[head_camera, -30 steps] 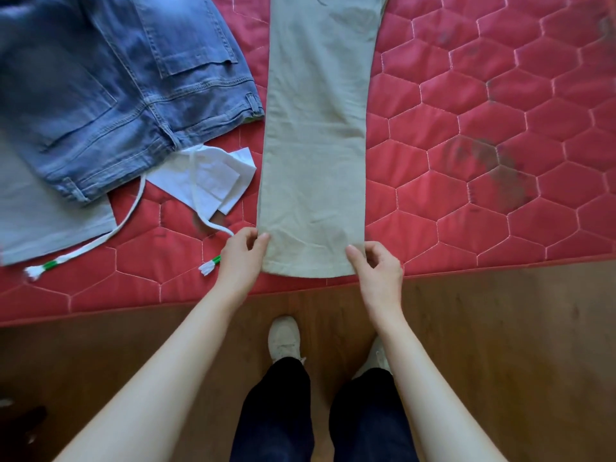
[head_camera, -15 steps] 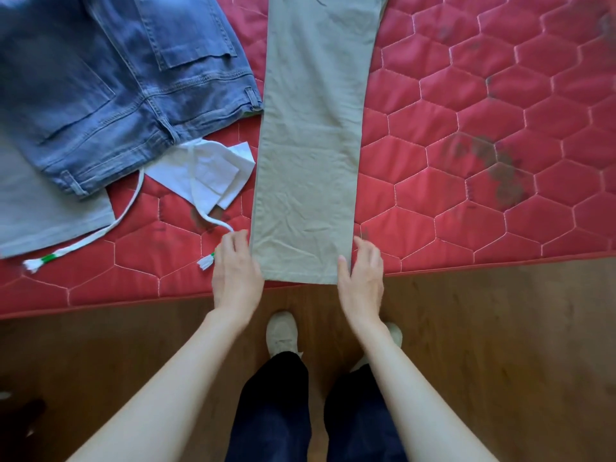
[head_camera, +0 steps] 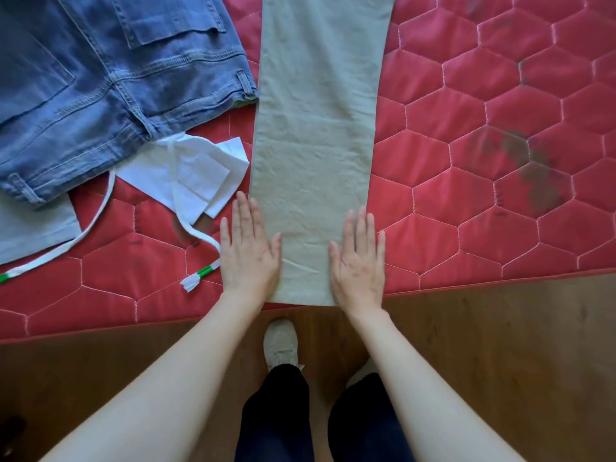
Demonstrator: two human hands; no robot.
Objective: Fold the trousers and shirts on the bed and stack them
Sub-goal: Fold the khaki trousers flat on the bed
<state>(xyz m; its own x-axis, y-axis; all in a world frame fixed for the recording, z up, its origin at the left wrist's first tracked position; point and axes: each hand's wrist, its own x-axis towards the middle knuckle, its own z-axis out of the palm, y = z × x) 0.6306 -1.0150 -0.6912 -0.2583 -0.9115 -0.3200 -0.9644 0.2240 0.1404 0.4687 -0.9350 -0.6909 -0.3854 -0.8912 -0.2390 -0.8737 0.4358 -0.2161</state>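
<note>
Nearest, on the wooden floor (head_camera: 500, 345) just below the bed edge: a pale shoe (head_camera: 281, 341) and dark trouser legs of the person. At the hem of the beige trousers (head_camera: 316, 145), both hands flat with straight fingers, gripping nothing. Left hand (head_camera: 248, 253) pressing on the left border of the hem, half on the cloth and half on the red bed (head_camera: 466, 201); right hand (head_camera: 358, 258) pressing likewise on the right border. Beige trousers laid as one long narrow strip, legs apparently one upon the other, hem at the near edge of the bed, running straight away and out of view at the top.

Left of the beige trousers: a white drawstring (head_camera: 196, 278) with green tip, then white cloth (head_camera: 190, 168), a grey garment (head_camera: 30, 231), and, farther, blue jeans (head_camera: 100, 78) almost touching the strip.

Step in hand, by judgement: smoothing the hem before folding. Next move probably calling for a pinch of both hem corners and a lift toward the waist, keeping the borders aligned; stacking not yet begun.
</note>
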